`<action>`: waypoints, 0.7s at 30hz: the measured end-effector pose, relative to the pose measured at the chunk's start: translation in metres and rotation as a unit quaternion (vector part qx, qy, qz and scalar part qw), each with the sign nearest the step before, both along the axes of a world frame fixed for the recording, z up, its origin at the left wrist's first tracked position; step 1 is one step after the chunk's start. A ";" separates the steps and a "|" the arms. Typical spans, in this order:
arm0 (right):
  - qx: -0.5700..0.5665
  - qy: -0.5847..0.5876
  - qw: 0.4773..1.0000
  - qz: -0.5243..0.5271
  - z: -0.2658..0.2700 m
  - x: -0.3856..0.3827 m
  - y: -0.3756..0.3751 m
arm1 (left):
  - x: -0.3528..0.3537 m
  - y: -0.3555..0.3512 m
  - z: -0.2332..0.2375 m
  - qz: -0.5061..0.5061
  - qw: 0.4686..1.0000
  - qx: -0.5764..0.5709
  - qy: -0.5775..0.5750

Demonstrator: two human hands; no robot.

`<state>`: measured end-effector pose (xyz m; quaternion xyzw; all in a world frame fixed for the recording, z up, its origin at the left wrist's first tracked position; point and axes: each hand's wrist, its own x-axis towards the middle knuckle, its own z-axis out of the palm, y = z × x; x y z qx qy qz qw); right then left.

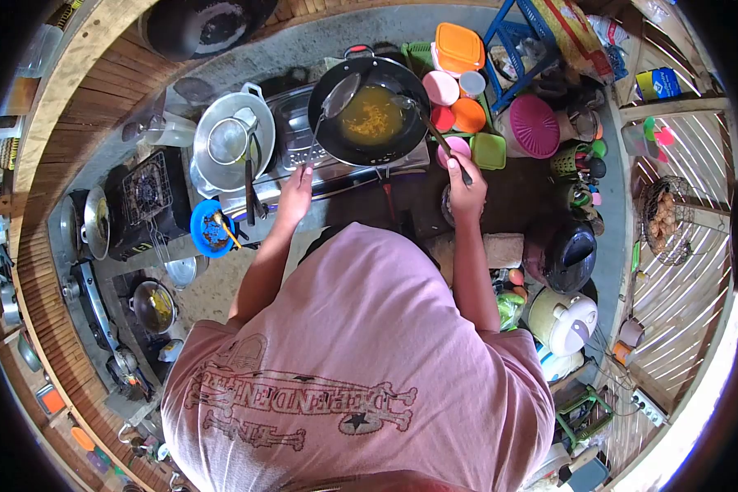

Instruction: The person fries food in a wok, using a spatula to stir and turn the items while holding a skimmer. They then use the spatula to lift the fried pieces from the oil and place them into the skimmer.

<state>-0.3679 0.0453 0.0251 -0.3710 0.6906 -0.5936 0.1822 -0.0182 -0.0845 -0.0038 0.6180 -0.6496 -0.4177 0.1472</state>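
A black wok (333, 146) sits on the stove (291, 131) with yellowish oil and a clump of orange-yellow bits (373, 117) in it. My left hand (297, 193) is closed round the thin handle of a round metal skimmer (341, 95), whose head hangs over the wok's left side. In my right hand (467, 190) is the dark handle of a spatula (431, 127); its metal end reaches into the wok from the right. Part of that end is hidden by glare and oil.
Left of the wok stands a large metal pot (207, 168) with a strainer (228, 141) on it. A blue bowl (198, 230) with a spoon is nearer me. Plastic containers (467, 116) crowd the wok's right side. A rice cooker (567, 324) stands farther right.
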 end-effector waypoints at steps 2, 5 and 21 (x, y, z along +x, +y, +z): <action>0.007 0.005 1.000 -0.006 -0.002 0.000 0.001 | -0.001 0.002 -0.002 -0.004 1.000 -0.003 0.008; 0.014 0.008 1.000 -0.008 0.002 0.000 0.001 | -0.004 0.006 -0.002 -0.020 1.000 0.010 0.015; 0.009 0.018 1.000 -0.007 0.007 0.002 0.004 | -0.004 0.005 -0.013 0.016 0.988 0.075 0.135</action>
